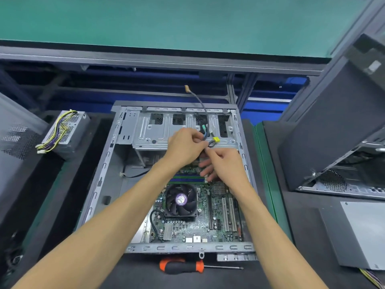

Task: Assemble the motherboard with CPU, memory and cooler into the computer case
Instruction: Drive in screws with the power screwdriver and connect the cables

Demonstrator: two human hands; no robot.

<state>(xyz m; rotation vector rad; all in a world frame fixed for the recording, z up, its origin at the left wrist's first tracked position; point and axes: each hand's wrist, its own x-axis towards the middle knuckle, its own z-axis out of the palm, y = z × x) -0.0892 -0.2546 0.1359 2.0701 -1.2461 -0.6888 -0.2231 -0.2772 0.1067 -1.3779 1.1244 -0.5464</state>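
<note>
Both hands meet at the centre of the frame, just above the middle of an open computer case (100, 176). The left hand (184, 148) has its fingers curled around a bundle of thin cables (205, 135). The right hand (224, 165) touches it, thumb and forefinger pinching the same bundle just below a yellow connector (216, 139), its other fingers spread over the board beneath.

The motherboard (216, 224) already lies inside the case, in the lower centre of the frame. On it sit one black cooler fan (180, 200) and a bank of memory slots (187, 178) partly hidden by the left wrist.

One loose cable end (186, 88) sticks up above the case. One orange-and-black screwdriver (183, 266) lies below the case, at the bottom centre. One power supply (66, 132) with yellow wires sits at the upper left, and a second grey box (362, 232) at the lower right. Another case (337, 130) leans at the right.

Risks, as a judgement: tugging the bundle could strain its wires; a connector pushed in misaligned could bend header pins; slack cable could drop into the fan.
</note>
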